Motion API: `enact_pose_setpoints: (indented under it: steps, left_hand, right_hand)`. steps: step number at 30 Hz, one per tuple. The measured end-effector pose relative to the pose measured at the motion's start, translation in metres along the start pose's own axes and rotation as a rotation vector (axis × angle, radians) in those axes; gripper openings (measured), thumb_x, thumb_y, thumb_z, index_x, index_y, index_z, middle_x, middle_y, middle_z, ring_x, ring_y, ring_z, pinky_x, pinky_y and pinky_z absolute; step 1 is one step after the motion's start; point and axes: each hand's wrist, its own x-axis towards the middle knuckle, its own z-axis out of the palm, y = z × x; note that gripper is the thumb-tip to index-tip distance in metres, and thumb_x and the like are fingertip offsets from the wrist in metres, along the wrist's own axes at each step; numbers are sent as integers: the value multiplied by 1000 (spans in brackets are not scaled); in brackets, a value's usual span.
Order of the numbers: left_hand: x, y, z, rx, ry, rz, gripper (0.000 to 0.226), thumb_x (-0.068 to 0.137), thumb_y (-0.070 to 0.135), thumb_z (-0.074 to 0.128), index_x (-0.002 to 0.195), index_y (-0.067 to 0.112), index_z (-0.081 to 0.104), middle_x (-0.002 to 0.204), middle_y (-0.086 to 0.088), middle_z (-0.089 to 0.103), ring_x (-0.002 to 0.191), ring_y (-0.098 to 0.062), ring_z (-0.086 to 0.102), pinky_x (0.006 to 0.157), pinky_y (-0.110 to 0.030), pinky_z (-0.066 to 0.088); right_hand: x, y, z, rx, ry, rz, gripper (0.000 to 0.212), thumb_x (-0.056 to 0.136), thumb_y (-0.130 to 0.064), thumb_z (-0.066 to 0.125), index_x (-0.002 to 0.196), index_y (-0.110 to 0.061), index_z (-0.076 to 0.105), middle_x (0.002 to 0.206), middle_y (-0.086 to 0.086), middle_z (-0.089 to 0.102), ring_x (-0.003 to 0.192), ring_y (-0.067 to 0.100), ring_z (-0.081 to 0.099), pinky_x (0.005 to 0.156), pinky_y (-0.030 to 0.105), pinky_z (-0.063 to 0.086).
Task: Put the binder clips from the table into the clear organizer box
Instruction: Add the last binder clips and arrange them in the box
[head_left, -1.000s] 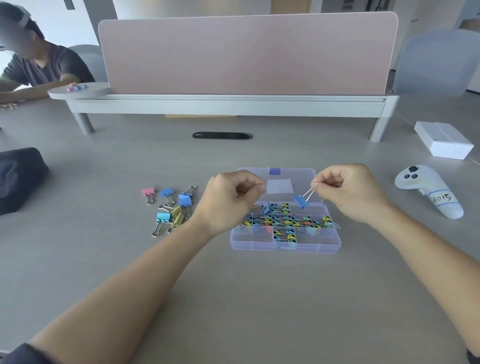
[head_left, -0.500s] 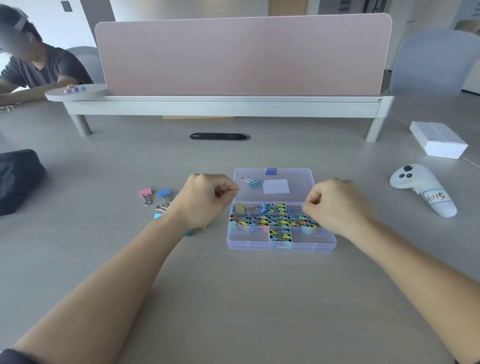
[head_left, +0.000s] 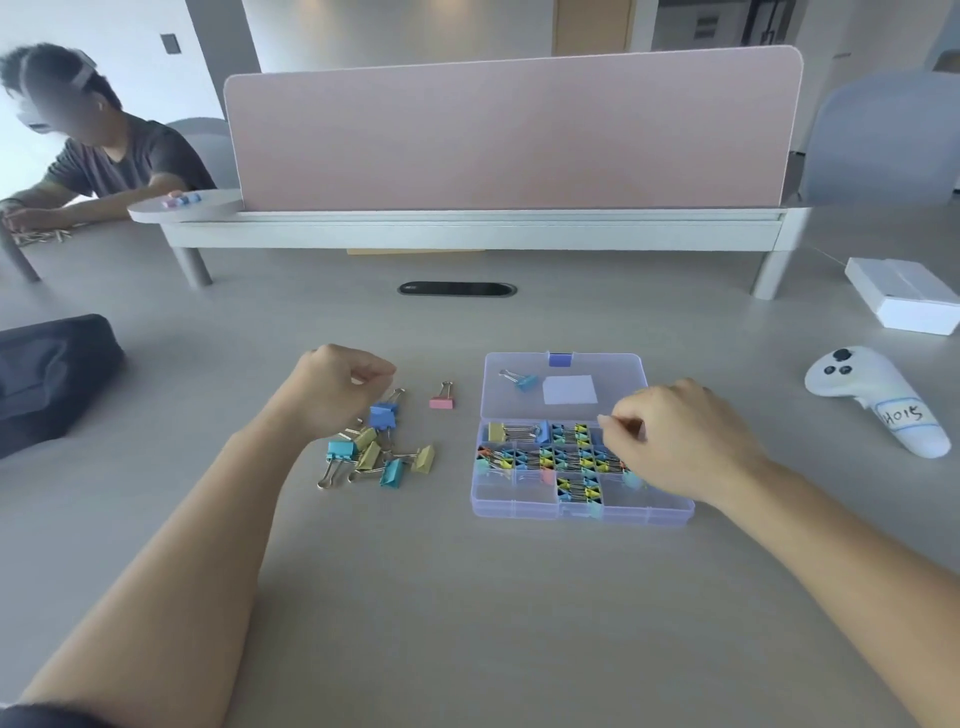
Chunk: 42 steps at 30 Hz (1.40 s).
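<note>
Right hand (head_left: 680, 441) curled over the right side of a clear plastic organizer box (head_left: 582, 509), fingertips (head_left: 615, 423) pinched together above its compartments; whether anything sits between them cannot be told. Small multicoloured binder clips (head_left: 563, 457) packed in the middle cells. One light-blue binder clip (head_left: 522, 381) lying on the opened lid. Left hand (head_left: 337, 387) in a loose fist, empty as far as visible, just above a loose pile of blue, teal and yellow binder clips (head_left: 376, 452) on the grey table (head_left: 441, 597). Single pink binder clip (head_left: 442, 401) between pile and box. White controller (head_left: 878, 400) far right.
</note>
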Motion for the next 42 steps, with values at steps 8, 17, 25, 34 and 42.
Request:
enact_pose_setpoints:
  steps: [8, 17, 25, 34, 42]
  left_hand:
    - [-1, -8, -9, -51, -144, -76, 28, 91, 28, 55, 117, 37, 59, 109, 12, 65, 105, -16, 59, 95, -33, 44]
    - [2, 3, 9, 446, -81, -80, 35, 82, 60, 58, 110, 40, 59, 87, 24, 64, 96, -12, 50, 81, -35, 25]
    - [-2, 10, 17, 494, -16, -68, 13, 82, 41, 57, 89, 37, 66, 88, 19, 65, 94, -13, 53, 82, -35, 21]
    - [-16, 30, -4, 173, -381, -2, 41, 52, 70, 69, 84, 45, 68, 84, 25, 63, 93, 1, 57, 94, -36, 40]
    - [-21, 32, -6, 271, -526, 37, 28, 57, 51, 84, 80, 40, 73, 88, 19, 64, 93, -5, 58, 85, -30, 43]
  right_hand:
    - [1, 4, 6, 75, 1, -104, 44, 89, -37, 51, 53, -13, 47, 48, -2, 46, 52, 22, 45, 48, 27, 34]
    - [1, 6, 9, 105, 25, -119, 43, 89, -36, 53, 52, -13, 47, 46, -2, 43, 48, 17, 40, 47, 28, 34]
    - [1, 7, 8, 139, 14, -106, 44, 88, -36, 53, 51, -14, 45, 45, -1, 42, 45, 16, 36, 47, 30, 36]
    - [2, 11, 10, 166, 11, -113, 43, 89, -36, 53, 53, -14, 49, 46, 0, 45, 46, 19, 41, 47, 33, 41]
    - [2, 12, 10, 216, 5, -118, 45, 88, -40, 50, 51, -16, 43, 45, -1, 44, 48, 21, 42, 48, 32, 40]
